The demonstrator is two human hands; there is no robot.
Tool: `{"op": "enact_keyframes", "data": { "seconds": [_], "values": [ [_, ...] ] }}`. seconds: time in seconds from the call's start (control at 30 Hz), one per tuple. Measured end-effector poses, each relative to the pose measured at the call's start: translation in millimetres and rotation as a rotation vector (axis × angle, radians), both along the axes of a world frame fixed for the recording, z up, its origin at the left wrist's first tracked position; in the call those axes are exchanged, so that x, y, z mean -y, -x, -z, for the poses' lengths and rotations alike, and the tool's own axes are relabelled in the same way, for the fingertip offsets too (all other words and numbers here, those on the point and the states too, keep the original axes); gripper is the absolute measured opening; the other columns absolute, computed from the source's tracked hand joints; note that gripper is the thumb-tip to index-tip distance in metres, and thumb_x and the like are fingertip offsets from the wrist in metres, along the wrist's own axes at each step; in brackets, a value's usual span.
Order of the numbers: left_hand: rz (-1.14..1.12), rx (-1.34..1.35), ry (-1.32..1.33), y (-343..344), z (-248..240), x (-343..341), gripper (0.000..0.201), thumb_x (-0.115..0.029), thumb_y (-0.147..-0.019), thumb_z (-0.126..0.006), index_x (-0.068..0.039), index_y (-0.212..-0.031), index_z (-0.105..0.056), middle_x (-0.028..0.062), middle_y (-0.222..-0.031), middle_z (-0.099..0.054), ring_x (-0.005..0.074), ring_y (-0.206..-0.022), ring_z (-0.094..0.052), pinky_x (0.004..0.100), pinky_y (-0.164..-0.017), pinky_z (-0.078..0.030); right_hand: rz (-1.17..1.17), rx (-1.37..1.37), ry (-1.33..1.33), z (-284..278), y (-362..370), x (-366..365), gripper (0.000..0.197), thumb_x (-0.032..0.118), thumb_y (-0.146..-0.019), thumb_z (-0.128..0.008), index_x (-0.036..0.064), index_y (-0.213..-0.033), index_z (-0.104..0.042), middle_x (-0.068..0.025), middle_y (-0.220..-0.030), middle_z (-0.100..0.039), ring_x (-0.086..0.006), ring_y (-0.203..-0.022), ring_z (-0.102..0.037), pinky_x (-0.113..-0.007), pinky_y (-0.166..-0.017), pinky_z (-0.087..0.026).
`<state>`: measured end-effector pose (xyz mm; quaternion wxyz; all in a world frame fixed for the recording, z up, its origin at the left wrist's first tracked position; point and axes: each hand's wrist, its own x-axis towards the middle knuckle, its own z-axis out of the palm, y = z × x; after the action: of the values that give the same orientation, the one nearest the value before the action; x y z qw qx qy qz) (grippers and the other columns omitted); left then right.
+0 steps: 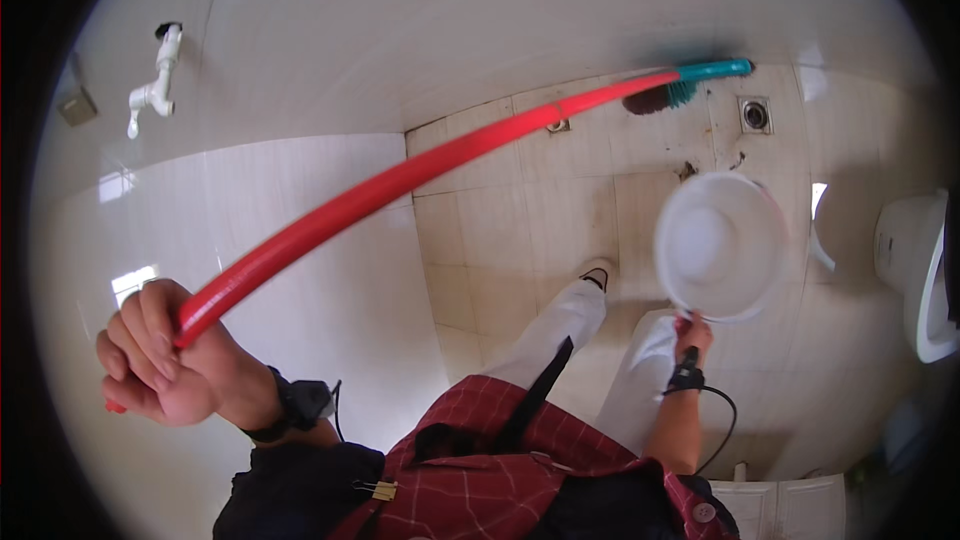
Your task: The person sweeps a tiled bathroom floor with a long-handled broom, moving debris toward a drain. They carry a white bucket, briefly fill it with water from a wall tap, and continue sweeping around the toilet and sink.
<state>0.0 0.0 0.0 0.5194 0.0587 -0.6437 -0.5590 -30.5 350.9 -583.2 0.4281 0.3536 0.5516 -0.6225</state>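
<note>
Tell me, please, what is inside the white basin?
The white basin in the right hand shows only its smooth white inside; nothing can be made out in it. The basin covers the floor tiles directly beneath it.

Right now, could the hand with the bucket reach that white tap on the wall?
Probably not. The right hand is busy gripping the white bucket, and the tap sits on the wall far over on the other side, beyond the left hand holding the red broom handle.

The broom handle is smooth, glossy red plastic; its head at 1 o'clock is teal plastic with coarse bristles. The basin at 3 o'clock is matt white plastic. The wall tiles are glossy glazed ceramic. The floor tiles are duller, stained beige ceramic. The floor drain is metal.
</note>
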Motion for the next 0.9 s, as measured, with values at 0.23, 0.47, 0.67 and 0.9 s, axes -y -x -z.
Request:
{"op": "enact_keyframes", "data": {
  "seconds": [0.23,0.47,0.67,0.9],
  "values": [
    [-0.048,-0.027,-0.052,-77.1,17.8,38.5,0.027,-0.016,-0.086,-0.061,-0.012,-0.062,-0.050,0.0028,-0.050,-0.051,0.0117,-0.041,-0.049,0.0204,-0.048,-0.047,-0.482,-0.031,0.150,-3.2,4.5,212.8,0.023,0.013,-0.086,-0.059,-0.0089,-0.084,-0.055,-0.0182,-0.072,-0.063,-0.0253,-0.052,-0.063,-0.034,-0.045,-0.054],
    [-0.091,-0.110,-0.153,-130.7,43.4,75.5,0.026,-0.003,-0.078,-0.060,-0.011,-0.058,-0.045,0.0002,-0.043,-0.045,0.0095,-0.035,-0.045,0.0181,-0.045,-0.042,-0.646,-0.285,0.342,73.2,5.1,376.0,0.023,0.019,-0.088,-0.057,-0.0039,-0.087,-0.058,-0.0156,-0.073,-0.065,-0.0191,-0.051,-0.061,-0.030,-0.048,-0.051],
    [-0.115,-0.254,-0.176,-135.2,64.8,82.5,0.024,-0.005,-0.076,-0.060,-0.012,-0.058,-0.046,0.0004,-0.043,-0.047,0.0099,-0.034,-0.046,0.0187,-0.044,-0.040,-0.653,-0.164,0.166,65.2,10.1,396.1,0.030,0.025,-0.089,-0.058,-0.0050,-0.088,-0.057,-0.0180,-0.078,-0.065,-0.0219,-0.054,-0.063,-0.031,-0.049,-0.053],
    [-0.128,-0.243,-0.272,-131.9,67.2,63.4,0.022,-0.001,-0.071,-0.057,-0.012,-0.058,-0.043,-0.0020,-0.044,-0.042,0.0086,-0.034,-0.040,0.0228,-0.037,-0.039,-0.757,-0.272,0.031,42.0,3.9,338.5,0.053,0.022,-0.087,-0.060,-0.0019,-0.127,-0.035,-0.0128,-0.070,-0.058,-0.0235,-0.054,-0.061,-0.032,-0.045,-0.051]
  ]
}}
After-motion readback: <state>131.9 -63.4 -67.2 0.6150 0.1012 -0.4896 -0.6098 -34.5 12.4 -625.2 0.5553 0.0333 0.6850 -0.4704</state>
